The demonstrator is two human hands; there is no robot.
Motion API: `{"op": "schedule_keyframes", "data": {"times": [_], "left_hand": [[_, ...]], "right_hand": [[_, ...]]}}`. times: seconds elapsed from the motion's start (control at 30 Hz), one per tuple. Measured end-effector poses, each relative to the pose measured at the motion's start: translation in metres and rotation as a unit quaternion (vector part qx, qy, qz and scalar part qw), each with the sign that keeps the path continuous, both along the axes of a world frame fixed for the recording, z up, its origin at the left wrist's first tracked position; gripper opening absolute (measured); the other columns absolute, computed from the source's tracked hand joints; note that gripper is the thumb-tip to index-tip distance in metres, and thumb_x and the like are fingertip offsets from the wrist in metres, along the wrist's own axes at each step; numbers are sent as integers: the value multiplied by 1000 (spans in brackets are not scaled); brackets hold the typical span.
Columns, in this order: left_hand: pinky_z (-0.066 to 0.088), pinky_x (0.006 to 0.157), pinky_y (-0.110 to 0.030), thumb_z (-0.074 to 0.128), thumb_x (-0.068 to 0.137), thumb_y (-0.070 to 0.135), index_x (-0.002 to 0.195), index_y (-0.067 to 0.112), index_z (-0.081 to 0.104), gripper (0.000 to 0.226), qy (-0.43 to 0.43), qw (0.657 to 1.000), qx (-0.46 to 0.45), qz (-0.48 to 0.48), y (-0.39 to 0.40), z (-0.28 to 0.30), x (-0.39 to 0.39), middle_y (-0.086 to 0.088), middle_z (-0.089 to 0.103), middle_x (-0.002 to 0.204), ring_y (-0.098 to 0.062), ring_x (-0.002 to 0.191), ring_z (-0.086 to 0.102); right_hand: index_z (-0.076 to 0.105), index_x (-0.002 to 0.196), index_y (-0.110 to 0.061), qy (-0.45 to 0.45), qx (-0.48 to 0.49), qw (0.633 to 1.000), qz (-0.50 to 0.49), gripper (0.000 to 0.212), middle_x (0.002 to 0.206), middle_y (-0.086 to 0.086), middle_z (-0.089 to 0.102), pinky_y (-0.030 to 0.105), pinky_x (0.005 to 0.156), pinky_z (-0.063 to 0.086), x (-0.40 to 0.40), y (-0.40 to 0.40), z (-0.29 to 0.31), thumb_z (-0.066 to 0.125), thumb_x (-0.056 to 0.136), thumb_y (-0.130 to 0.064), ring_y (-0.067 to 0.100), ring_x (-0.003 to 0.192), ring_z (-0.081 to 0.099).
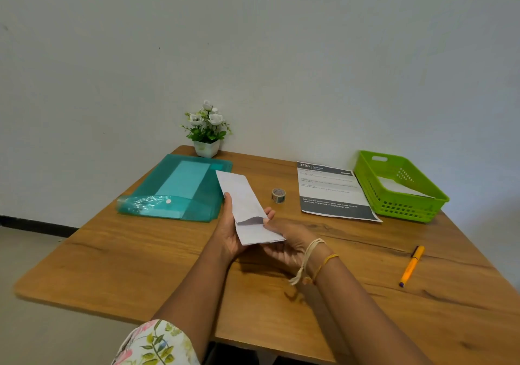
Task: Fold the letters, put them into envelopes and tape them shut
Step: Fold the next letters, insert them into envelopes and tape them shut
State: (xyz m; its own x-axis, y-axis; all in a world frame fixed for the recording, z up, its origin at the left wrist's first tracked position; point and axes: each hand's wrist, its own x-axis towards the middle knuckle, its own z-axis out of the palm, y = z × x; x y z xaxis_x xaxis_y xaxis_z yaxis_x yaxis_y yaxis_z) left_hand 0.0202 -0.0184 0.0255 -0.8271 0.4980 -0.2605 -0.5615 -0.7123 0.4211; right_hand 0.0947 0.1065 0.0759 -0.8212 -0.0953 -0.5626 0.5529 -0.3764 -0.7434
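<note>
A long white envelope (243, 201) is held above the middle of the wooden table (140, 257), its open end toward me. A folded letter (260, 234) sticks out of that end, with a dark printed strip showing at the mouth. My left hand (229, 232) grips the envelope along its left edge from below. My right hand (284, 241) pinches the letter's near end. A small roll of patterned tape (278, 195) stands on the table just right of the envelope. A printed letter sheet (333, 190) lies flat farther right.
A teal plastic document folder (180, 190) lies at the back left, with a white potted flower (206, 132) behind it. A green plastic basket (399, 186) holding white paper stands at the back right. An orange pen (411, 266) lies near the right edge.
</note>
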Motion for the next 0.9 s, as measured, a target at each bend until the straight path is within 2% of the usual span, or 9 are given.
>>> {"op": "schedule_keyframes", "data": {"times": [0.13, 0.23, 0.4, 0.53, 0.6, 0.67, 0.73, 0.83, 0.9], "left_hand": [[53, 83, -55, 47, 79, 76, 125, 8, 46, 82, -3, 1000, 17, 24, 0, -1, -1, -28, 60, 122, -38, 102, 64], [51, 85, -58, 52, 79, 72, 130, 9, 42, 81, -15, 998, 40, 35, 2, -2, -3, -30, 53, 130, -40, 107, 61], [49, 95, -54, 55, 81, 68, 123, 7, 44, 75, 11, 999, 28, -14, 1, -6, -1, -33, 59, 122, -43, 111, 61], [50, 92, -54, 59, 80, 66, 127, 7, 40, 78, 0, 1000, 19, 1, 1, -7, -4, -32, 57, 125, -44, 112, 61], [51, 90, -55, 59, 80, 67, 130, 7, 38, 81, -2, 1000, 25, 2, 1, -8, -5, -33, 57, 125, -44, 111, 61], [51, 90, -55, 59, 79, 67, 134, 8, 36, 84, -4, 1000, 29, -1, 2, -9, -6, -33, 58, 124, -45, 112, 60], [49, 94, -56, 60, 78, 68, 136, 10, 35, 86, -7, 1000, 29, -8, 2, -11, -6, -33, 58, 123, -45, 113, 60], [41, 102, -60, 64, 76, 66, 137, 13, 34, 86, -18, 999, 36, -15, 2, -11, -5, -34, 57, 125, -47, 115, 58], [38, 104, -61, 65, 76, 65, 138, 11, 34, 88, -24, 999, 40, -24, 2, -9, -4, -35, 54, 128, -49, 117, 55]], "right_hand": [[63, 95, 4, -13, 11, 991, 136, 17, 70, 13, 71, 23, 47, 57, 10, 22, 12, 66, 87, -11, 12, 49, 67], [64, 87, 7, -15, -37, 996, 76, 10, 63, 14, 70, 21, 43, 55, 11, 22, 16, 61, 89, -2, 12, 46, 66], [58, 98, 9, -20, -51, 998, -16, 11, 56, 15, 67, 25, 45, 55, 3, -4, 8, 54, 94, -1, 15, 43, 66], [57, 102, 8, 1, -108, 991, -85, 11, 70, 19, 67, 29, 49, 57, -2, -14, -2, 51, 94, 2, 19, 48, 68], [57, 100, 6, 2, -90, 992, -86, 10, 68, 18, 69, 29, 46, 57, -2, -13, -5, 50, 95, 1, 19, 49, 68], [60, 92, -1, 11, 15, 998, -56, 9, 57, 9, 68, 24, 41, 54, 0, -12, -7, 57, 94, -9, 14, 44, 65], [63, 77, -9, 60, 201, 976, -53, 16, 52, 2, 64, 22, 41, 49, 0, -9, -13, 70, 86, -22, 12, 42, 60], [64, 62, -15, 172, 480, 857, -76, 27, 62, -4, 66, 28, 55, 49, -7, -4, -25, 81, 67, -36, 14, 60, 61], [61, 67, -17, 208, 519, 826, -69, 32, 72, -9, 66, 25, 53, 45, -10, -3, -28, 83, 62, -40, 10, 67, 61]]}}
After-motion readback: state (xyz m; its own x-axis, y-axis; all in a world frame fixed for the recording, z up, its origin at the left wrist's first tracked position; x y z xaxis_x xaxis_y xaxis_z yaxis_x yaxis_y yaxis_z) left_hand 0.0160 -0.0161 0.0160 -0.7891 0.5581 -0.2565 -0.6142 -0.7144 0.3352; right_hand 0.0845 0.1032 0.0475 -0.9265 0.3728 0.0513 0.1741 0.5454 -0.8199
